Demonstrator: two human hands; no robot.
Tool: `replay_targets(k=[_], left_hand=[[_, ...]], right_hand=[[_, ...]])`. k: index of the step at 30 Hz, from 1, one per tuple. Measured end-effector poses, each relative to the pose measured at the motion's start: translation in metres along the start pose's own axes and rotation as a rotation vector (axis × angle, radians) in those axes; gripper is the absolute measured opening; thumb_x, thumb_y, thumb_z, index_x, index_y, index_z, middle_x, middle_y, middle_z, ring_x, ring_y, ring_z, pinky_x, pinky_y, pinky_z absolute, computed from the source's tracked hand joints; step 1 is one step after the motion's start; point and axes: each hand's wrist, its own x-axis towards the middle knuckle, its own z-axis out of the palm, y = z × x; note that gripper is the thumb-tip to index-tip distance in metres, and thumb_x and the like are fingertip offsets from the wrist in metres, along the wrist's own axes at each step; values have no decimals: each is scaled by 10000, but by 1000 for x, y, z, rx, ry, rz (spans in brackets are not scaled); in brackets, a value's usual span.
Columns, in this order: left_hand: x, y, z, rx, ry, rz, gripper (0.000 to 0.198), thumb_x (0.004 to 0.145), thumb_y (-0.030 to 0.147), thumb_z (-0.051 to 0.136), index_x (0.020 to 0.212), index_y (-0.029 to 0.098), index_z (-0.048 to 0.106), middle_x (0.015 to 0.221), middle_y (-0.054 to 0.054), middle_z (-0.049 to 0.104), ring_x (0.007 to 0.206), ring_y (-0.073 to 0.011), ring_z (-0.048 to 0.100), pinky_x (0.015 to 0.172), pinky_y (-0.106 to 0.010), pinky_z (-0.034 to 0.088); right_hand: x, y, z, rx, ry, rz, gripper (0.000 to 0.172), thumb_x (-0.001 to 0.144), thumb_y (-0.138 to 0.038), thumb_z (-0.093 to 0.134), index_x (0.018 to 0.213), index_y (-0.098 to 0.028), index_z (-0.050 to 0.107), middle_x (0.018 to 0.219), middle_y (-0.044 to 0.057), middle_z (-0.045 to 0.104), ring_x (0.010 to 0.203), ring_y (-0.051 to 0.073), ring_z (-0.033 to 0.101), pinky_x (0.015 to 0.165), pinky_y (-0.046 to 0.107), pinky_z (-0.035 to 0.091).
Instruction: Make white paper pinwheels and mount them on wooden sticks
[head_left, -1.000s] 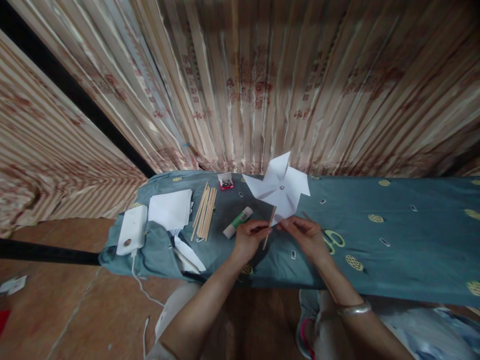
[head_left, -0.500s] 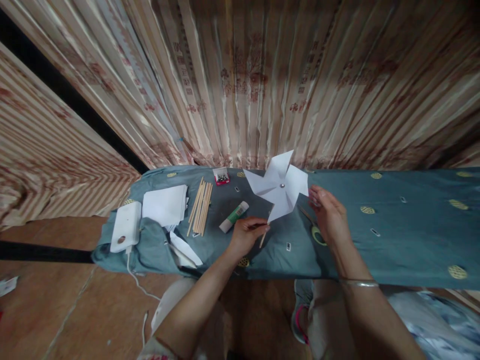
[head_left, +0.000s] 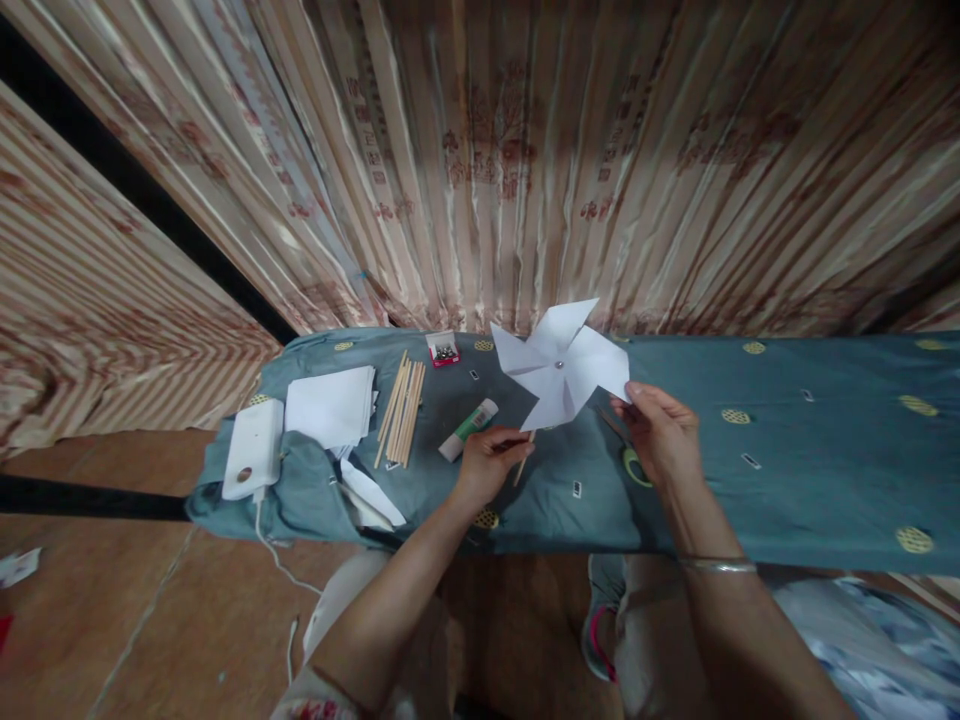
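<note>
Craft corner: patterned curtain (head_left: 480, 250), cloth-covered table (head_left: 847, 465), paper (head_left: 328, 405), wooden sticks (head_left: 407, 415)

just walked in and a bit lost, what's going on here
A person is handling a white paper pinwheel with a round silver pin at its centre. The left hand grips the thin pale wooden stick below it, and the right hand pinches the edge of one blade. On the blue-green patterned cloth lie a green-and-white glue stick, a bundle of pale wooden sticks and a stack of white paper.
</note>
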Motion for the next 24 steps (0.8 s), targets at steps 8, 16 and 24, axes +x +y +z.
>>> replay_targets(k=[8,16,24], left_hand=[[2,2,-2,18,10,15,152,605,253,775,746,195,770,738,-25,744,678,-171,665,689,-298,530],[4,2,-3,43,63,-2,172,594,293,775,743,208,773,721,-14,743,670,-175,666,669,-299,531],[4,5,-4,63,52,27,156,630,292,761,759,205,772,732,-19,736,686,-173,661,664,-286,523]], right_hand=[[-10,3,6,-46,-10,5,292,492,-405,892,666,-224,742,635,-23,701,578,122,617,594,281,532],[-19,5,10,-179,-110,-12,278,565,-470,838,654,-231,727,607,-18,663,561,130,571,567,277,473],[-31,11,15,-239,-243,47,238,646,-444,794,615,-225,705,590,-21,637,577,126,542,594,262,437]])
